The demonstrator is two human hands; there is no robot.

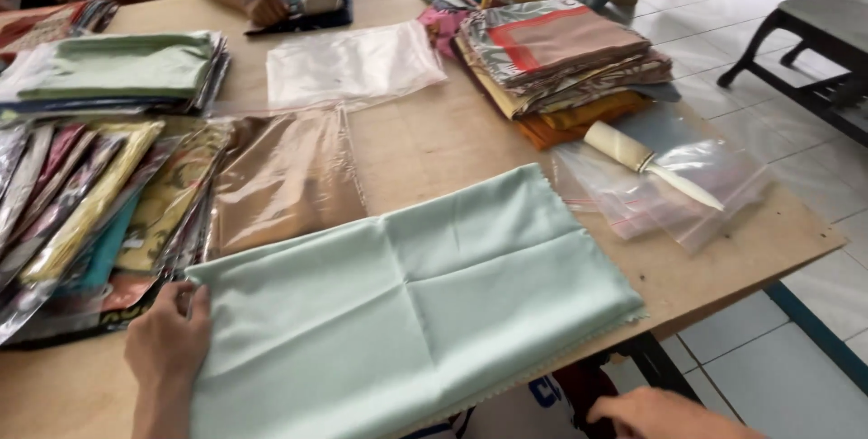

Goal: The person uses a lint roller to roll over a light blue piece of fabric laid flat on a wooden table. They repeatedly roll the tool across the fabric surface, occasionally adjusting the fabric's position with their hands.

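A pale green cloth (407,303), folded with creases showing, lies flat across the near part of the wooden table (434,145). My left hand (167,339) rests at the cloth's left edge, fingers curled on the corner. My right hand (665,412) is low at the table's near edge, below the cloth's right corner, and only its top shows; whether it holds anything is hidden.
Bagged cloths in several colours (90,204) fan out at the left. A brown cloth in a clear bag (285,181) lies beside them. Clear bags with a pale-handled knife (646,163) lie at right, behind them a stack of folded fabrics (561,55). Another person's hands (271,0) work at the far edge.
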